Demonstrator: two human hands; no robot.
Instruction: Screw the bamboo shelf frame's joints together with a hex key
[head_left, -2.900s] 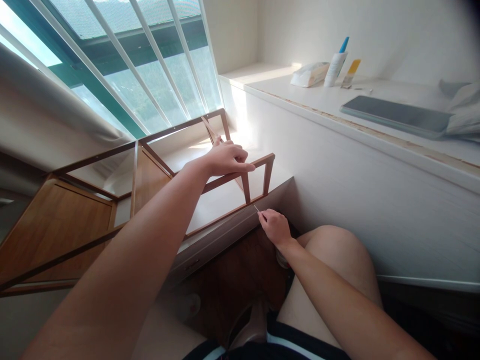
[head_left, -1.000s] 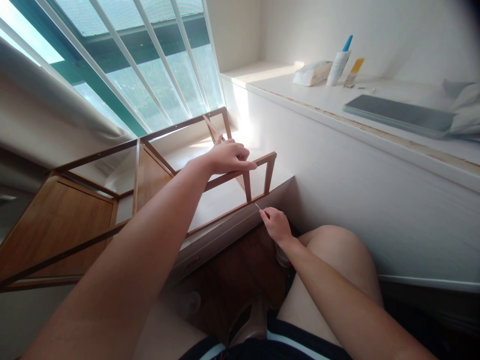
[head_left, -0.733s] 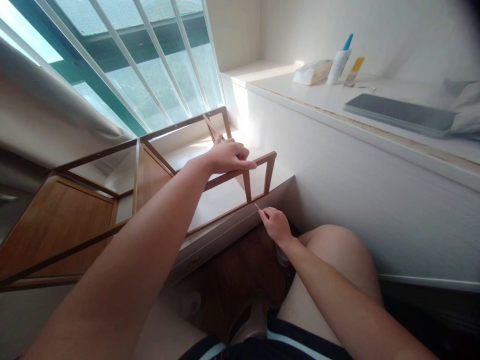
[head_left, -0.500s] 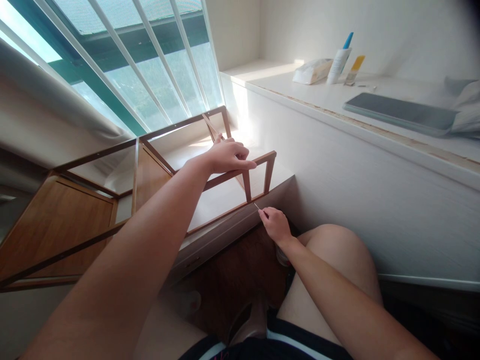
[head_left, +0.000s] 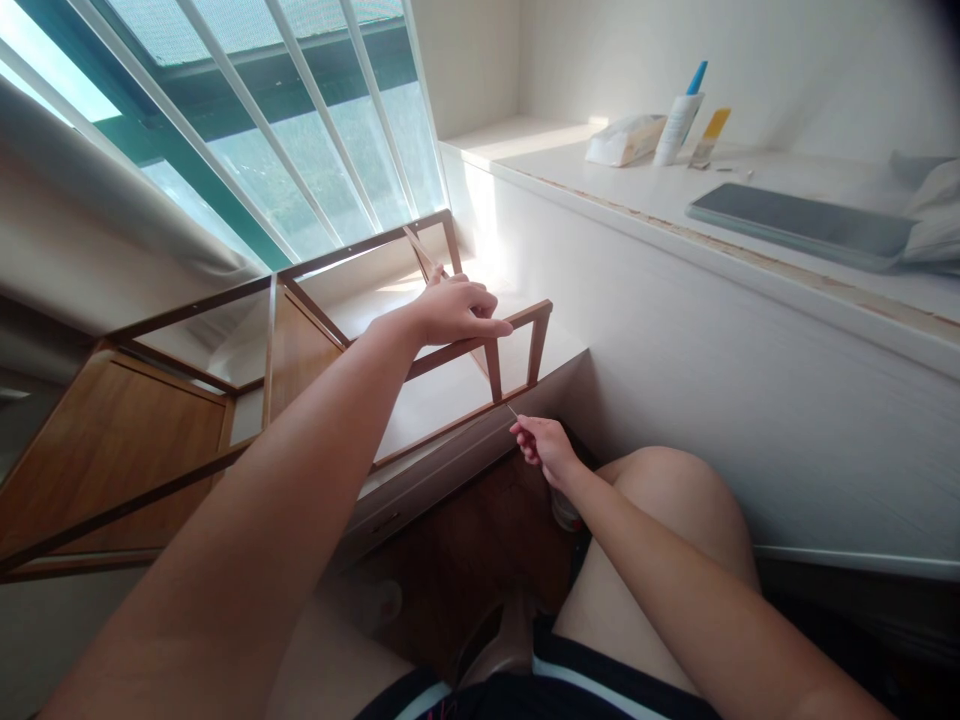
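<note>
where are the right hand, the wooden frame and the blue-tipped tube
Right hand (head_left: 551,446), head view: back of the hand.
Wooden frame (head_left: 297,345), head view: middle panel.
Blue-tipped tube (head_left: 678,130), head view: white body.

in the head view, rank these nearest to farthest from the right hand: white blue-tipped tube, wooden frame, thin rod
1. Thin rod: pinched in the right hand, pointing up and left.
2. Wooden frame: left of the hand, its near end by the rod's tip.
3. White blue-tipped tube: farthest, up and right on the white ledge.
</note>
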